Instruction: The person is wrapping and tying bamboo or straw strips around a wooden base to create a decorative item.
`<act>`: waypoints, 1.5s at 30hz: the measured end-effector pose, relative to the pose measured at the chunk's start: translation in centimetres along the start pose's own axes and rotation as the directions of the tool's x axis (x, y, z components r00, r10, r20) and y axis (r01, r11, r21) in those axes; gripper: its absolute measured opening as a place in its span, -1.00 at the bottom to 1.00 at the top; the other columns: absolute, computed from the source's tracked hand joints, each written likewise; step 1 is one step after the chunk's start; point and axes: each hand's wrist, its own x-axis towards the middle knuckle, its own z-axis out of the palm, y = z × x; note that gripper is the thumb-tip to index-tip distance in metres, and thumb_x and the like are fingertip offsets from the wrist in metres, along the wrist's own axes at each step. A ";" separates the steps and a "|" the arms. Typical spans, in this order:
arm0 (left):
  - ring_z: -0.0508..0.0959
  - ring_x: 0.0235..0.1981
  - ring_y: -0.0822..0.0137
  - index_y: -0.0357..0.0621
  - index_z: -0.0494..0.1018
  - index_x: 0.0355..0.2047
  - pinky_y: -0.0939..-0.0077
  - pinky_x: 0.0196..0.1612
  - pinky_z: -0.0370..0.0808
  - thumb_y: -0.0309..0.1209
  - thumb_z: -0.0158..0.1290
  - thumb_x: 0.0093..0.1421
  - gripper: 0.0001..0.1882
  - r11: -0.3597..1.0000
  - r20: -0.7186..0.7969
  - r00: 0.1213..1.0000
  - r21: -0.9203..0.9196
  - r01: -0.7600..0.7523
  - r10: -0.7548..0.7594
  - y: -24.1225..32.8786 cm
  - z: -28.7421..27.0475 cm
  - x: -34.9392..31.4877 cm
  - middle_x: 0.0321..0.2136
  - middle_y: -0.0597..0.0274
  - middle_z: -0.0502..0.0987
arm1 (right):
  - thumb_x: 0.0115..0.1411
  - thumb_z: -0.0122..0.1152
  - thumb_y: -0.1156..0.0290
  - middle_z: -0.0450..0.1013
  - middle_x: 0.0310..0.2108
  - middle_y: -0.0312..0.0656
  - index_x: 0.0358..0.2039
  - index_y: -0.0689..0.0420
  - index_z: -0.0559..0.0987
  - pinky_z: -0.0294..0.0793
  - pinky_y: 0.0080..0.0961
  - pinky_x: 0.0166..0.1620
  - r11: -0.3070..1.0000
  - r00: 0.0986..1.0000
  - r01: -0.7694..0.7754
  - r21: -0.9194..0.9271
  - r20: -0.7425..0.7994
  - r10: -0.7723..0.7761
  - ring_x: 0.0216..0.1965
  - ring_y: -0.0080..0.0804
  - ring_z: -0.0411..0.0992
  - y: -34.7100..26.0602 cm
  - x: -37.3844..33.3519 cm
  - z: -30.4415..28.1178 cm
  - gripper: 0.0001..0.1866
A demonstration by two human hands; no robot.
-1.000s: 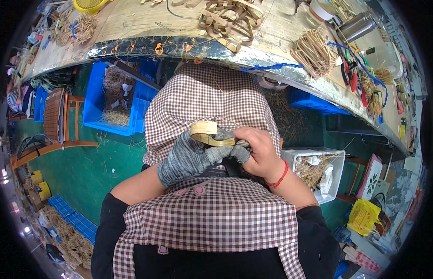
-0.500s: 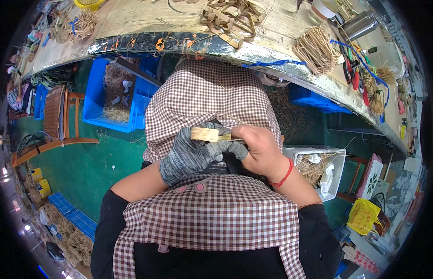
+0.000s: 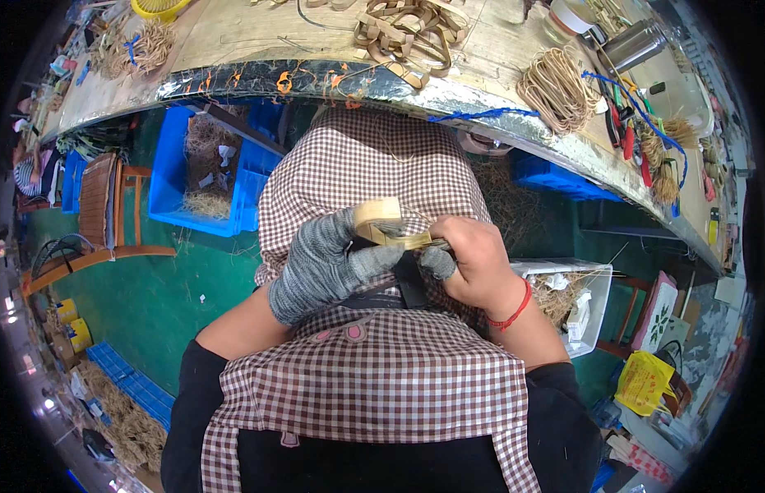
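Observation:
My left hand (image 3: 323, 267), in a grey knit glove, is closed on a pale curved band (image 3: 376, 212) that looks like bamboo or wood. Its broad curve stands up above the glove, and a narrower part runs right between my two hands. At that narrow end my right hand (image 3: 478, 256) pinches, its thumb in a grey cover and a red cord round the wrist. A thin strand (image 3: 418, 215) arches up beside the right fingers. Whatever else lies inside the pinch is hidden. Both hands are over my lap, above the checked apron (image 3: 374, 168).
Ahead, the worktable (image 3: 259, 33) carries flat brown strips (image 3: 411, 33), a coil of tan cord (image 3: 555, 89), red-handled tools (image 3: 629, 140) and a metal flask (image 3: 635, 45). Below are a blue bin (image 3: 173, 185) at left and a white bin (image 3: 596, 312) at right, both with straw scraps.
The curved band has tipped up and shifted right, with its curve now higher above the glove. My left hand has turned with it. My right hand has moved slightly right and down.

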 end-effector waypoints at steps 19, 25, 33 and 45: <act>0.58 -0.47 0.45 -0.19 0.54 -0.07 0.62 -0.33 0.55 -0.39 0.13 0.21 -0.71 0.973 0.063 0.979 -0.115 0.199 -0.193 1.0 1.2 -0.5 -0.43 0.17 0.62 | 0.01 0.18 0.47 0.50 -0.42 -0.08 -0.35 0.23 0.54 0.48 -0.32 -0.37 0.993 0.978 0.116 -0.015 -0.170 -0.116 -0.44 -0.11 0.51 -0.9 -0.6 1.8 -0.83; 0.52 -0.28 0.49 -0.21 0.48 0.02 0.57 -0.17 0.51 -0.39 0.18 0.19 -0.61 0.967 0.098 0.995 -0.248 0.061 -0.037 0.2 0.6 -0.5 -0.26 0.25 0.54 | 0.11 0.18 0.36 0.53 -0.40 -0.05 -0.30 0.22 0.59 0.46 -0.26 -0.35 0.987 0.981 0.157 0.041 -0.118 -0.152 -0.42 -0.06 0.51 0.1 -0.6 1.6 -0.79; 0.49 -0.25 0.48 -0.21 0.47 -0.02 0.57 -0.14 0.47 -0.25 0.07 0.29 -0.65 0.944 0.127 0.969 -0.233 0.235 -0.210 0.1 0.7 0.9 -0.22 0.27 0.52 | 0.29 0.04 0.30 0.47 -0.61 -0.07 -0.36 0.18 0.58 0.41 -0.28 -0.48 0.870 0.974 0.044 0.490 0.174 -0.147 -0.57 -0.07 0.47 0.5 -0.8 2.9 -0.76; 0.51 -0.41 0.59 -0.21 0.50 -0.08 0.68 -0.34 0.50 -0.42 0.10 0.27 -0.76 0.963 -0.297 0.935 -0.241 0.122 -0.193 0.4 1.3 0.8 -0.39 0.32 0.54 | 0.03 0.41 0.33 0.46 -0.53 -0.20 -0.26 0.17 0.48 0.39 -0.48 -0.50 0.957 0.990 0.043 0.288 -0.144 -0.001 -0.56 -0.35 0.45 -1.4 -0.1 2.5 -0.67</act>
